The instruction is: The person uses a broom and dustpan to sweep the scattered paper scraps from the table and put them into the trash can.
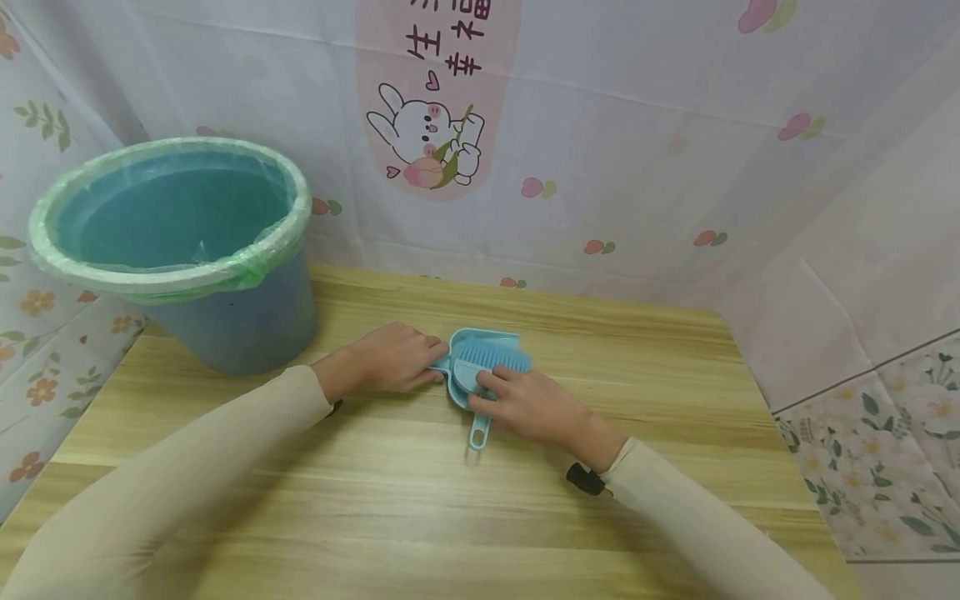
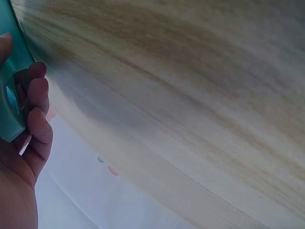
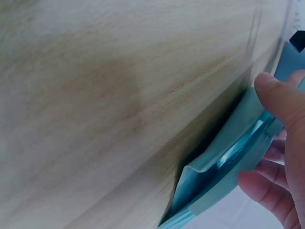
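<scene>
A light-blue dustpan point(image 1: 452, 392) lies on the wooden table, its mouth turned to the right in the head view. The left hand point(image 1: 401, 357) grips its handle point(image 2: 13, 121), with fingers curled round behind it in the left wrist view. Over the pan sits a matching blue hand brush point(image 1: 471, 377), bristles point(image 1: 491, 354) pointing up and away. Its holed handle point(image 1: 478, 435) sticks out toward the near side. The right hand point(image 1: 536, 408) pinches the brush at its head, fingertips on the back. Part of the brush is hidden behind those fingers.
A large blue bucket point(image 1: 240, 333) lined with a thin greenish bag stands at the table's back left. Behind the wooden table point(image 1: 420, 517) hangs a white printed cloth point(image 1: 615, 167) with a rabbit picture. Flowered tiles point(image 1: 885, 467) are at the right.
</scene>
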Demonstrator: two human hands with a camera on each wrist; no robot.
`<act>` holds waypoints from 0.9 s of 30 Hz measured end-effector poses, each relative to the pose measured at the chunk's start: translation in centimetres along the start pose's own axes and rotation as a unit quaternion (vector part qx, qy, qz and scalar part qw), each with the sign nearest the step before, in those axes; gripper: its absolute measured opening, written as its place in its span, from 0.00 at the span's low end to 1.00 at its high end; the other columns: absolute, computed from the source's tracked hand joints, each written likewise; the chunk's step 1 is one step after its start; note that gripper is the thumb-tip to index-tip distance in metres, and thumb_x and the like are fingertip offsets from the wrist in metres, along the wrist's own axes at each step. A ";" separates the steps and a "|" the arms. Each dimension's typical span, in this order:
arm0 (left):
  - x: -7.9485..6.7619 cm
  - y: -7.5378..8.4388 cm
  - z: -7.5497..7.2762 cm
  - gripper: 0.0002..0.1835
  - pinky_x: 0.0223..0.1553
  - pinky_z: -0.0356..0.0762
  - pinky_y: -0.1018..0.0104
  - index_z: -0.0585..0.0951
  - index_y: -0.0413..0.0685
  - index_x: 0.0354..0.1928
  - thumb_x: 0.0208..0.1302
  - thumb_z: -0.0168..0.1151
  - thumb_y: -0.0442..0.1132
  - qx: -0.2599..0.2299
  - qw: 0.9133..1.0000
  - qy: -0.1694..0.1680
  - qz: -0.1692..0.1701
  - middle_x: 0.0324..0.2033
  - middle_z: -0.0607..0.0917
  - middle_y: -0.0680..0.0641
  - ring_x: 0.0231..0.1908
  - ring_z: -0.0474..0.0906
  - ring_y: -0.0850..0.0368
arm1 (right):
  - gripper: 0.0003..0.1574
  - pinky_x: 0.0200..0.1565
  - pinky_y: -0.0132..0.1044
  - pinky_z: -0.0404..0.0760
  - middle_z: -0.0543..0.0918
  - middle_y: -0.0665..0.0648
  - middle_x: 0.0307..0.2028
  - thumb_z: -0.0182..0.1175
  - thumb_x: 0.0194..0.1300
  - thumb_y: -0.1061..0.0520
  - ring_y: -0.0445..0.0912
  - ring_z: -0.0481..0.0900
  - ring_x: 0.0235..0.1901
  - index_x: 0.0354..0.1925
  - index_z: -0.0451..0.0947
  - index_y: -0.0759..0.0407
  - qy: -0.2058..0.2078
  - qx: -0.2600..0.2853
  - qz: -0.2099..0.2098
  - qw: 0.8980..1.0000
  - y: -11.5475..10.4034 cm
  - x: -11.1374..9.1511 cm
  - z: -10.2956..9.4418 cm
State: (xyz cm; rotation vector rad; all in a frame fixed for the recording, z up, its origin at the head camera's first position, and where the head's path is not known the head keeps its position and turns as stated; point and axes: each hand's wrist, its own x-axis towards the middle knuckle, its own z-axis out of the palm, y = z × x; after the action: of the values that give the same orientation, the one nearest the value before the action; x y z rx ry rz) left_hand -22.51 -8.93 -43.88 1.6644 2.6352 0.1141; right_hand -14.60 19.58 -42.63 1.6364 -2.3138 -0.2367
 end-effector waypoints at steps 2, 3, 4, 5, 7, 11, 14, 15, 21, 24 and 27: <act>0.0 0.0 0.0 0.15 0.29 0.72 0.59 0.78 0.44 0.49 0.84 0.62 0.51 0.000 1.000 -0.001 -0.002 0.28 0.75 0.55 0.26 0.71 0.59 | 0.20 0.39 0.37 0.86 0.81 0.55 0.50 0.75 0.74 0.52 0.48 0.81 0.42 0.57 0.78 0.50 -0.002 0.001 0.000 1.000 0.0 0.0 0.0; 0.0 0.0 0.0 0.15 0.30 0.72 0.59 0.78 0.44 0.49 0.84 0.61 0.51 0.000 1.000 -0.003 -0.003 0.28 0.74 0.55 0.26 0.71 0.59 | 0.20 0.39 0.37 0.86 0.81 0.54 0.50 0.75 0.74 0.52 0.48 0.81 0.42 0.57 0.78 0.50 -0.003 0.001 0.000 1.000 0.0 0.0 0.0; 0.0 0.0 0.0 0.15 0.30 0.72 0.59 0.77 0.44 0.49 0.84 0.61 0.51 0.000 1.000 -0.004 -0.004 0.28 0.74 0.55 0.26 0.71 0.59 | 0.20 0.39 0.38 0.86 0.81 0.54 0.50 0.75 0.74 0.52 0.48 0.81 0.42 0.57 0.78 0.50 -0.003 0.001 0.000 1.000 0.0 0.1 0.0; 0.0 0.0 -0.1 0.15 0.30 0.72 0.59 0.77 0.44 0.48 0.84 0.61 0.51 -0.001 1.000 -0.004 -0.004 0.28 0.74 0.55 0.26 0.70 0.59 | 0.20 0.39 0.38 0.86 0.81 0.54 0.50 0.75 0.73 0.52 0.48 0.81 0.42 0.57 0.78 0.50 -0.003 0.001 0.001 1.000 0.0 0.1 0.0; 0.0 0.1 -0.1 0.15 0.30 0.71 0.60 0.77 0.44 0.48 0.84 0.61 0.51 -0.002 1.000 -0.004 -0.005 0.28 0.73 0.55 0.26 0.70 0.59 | 0.21 0.39 0.37 0.86 0.81 0.54 0.50 0.76 0.73 0.51 0.48 0.81 0.42 0.57 0.79 0.50 -0.002 0.001 0.000 1.000 0.0 0.0 0.0; 0.1 0.1 -0.2 0.15 0.30 0.72 0.59 0.77 0.44 0.48 0.83 0.62 0.51 0.000 1.000 -0.002 -0.004 0.28 0.73 0.55 0.26 0.70 0.59 | 0.23 0.39 0.37 0.86 0.81 0.54 0.49 0.78 0.70 0.50 0.48 0.81 0.42 0.56 0.79 0.50 0.000 -0.002 -0.002 1.000 -0.1 0.0 0.2; 0.1 0.1 0.0 0.16 0.30 0.73 0.59 0.77 0.44 0.48 0.84 0.62 0.51 0.007 1.000 -0.003 -0.005 0.28 0.73 0.55 0.26 0.71 0.59 | 0.24 0.39 0.37 0.86 0.81 0.54 0.49 0.79 0.70 0.49 0.48 0.81 0.42 0.56 0.79 0.50 -0.001 -0.004 -0.003 1.000 -0.1 0.0 0.3; 0.1 0.0 0.0 0.16 0.30 0.73 0.59 0.77 0.44 0.48 0.84 0.62 0.51 0.009 1.000 -0.005 -0.005 0.28 0.73 0.55 0.26 0.71 0.59 | 0.24 0.39 0.37 0.86 0.81 0.54 0.49 0.79 0.70 0.48 0.48 0.81 0.42 0.56 0.79 0.49 -0.002 -0.004 -0.003 1.000 -0.1 0.0 0.3; 0.1 0.1 0.0 0.16 0.30 0.73 0.59 0.77 0.44 0.48 0.84 0.62 0.51 0.010 1.000 -0.005 -0.007 0.27 0.73 0.55 0.26 0.71 0.59 | 0.24 0.39 0.37 0.86 0.81 0.54 0.49 0.79 0.70 0.48 0.48 0.81 0.42 0.57 0.80 0.49 -0.007 -0.005 -0.002 1.000 -0.2 0.1 0.1; 0.1 0.1 0.0 0.16 0.31 0.73 0.59 0.77 0.44 0.49 0.83 0.62 0.52 0.010 1.000 -0.005 -0.009 0.27 0.73 0.55 0.26 0.71 0.59 | 0.24 0.39 0.37 0.86 0.81 0.54 0.50 0.79 0.70 0.48 0.48 0.81 0.43 0.57 0.80 0.49 -0.009 -0.005 0.000 1.000 -0.2 0.1 0.1; 0.1 0.1 0.1 0.17 0.31 0.73 0.59 0.77 0.44 0.49 0.83 0.62 0.52 0.011 1.000 -0.007 -0.010 0.28 0.73 0.55 0.26 0.71 0.59 | 0.24 0.39 0.37 0.86 0.81 0.54 0.50 0.79 0.70 0.48 0.48 0.82 0.43 0.57 0.80 0.49 -0.010 -0.003 0.002 1.000 -0.2 0.1 0.0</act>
State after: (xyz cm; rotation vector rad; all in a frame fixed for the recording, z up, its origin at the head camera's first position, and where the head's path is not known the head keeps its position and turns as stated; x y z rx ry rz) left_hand -22.44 -8.81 -43.93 1.6389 2.6531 0.0726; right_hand -14.41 19.39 -42.69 1.6342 -2.3288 -0.2615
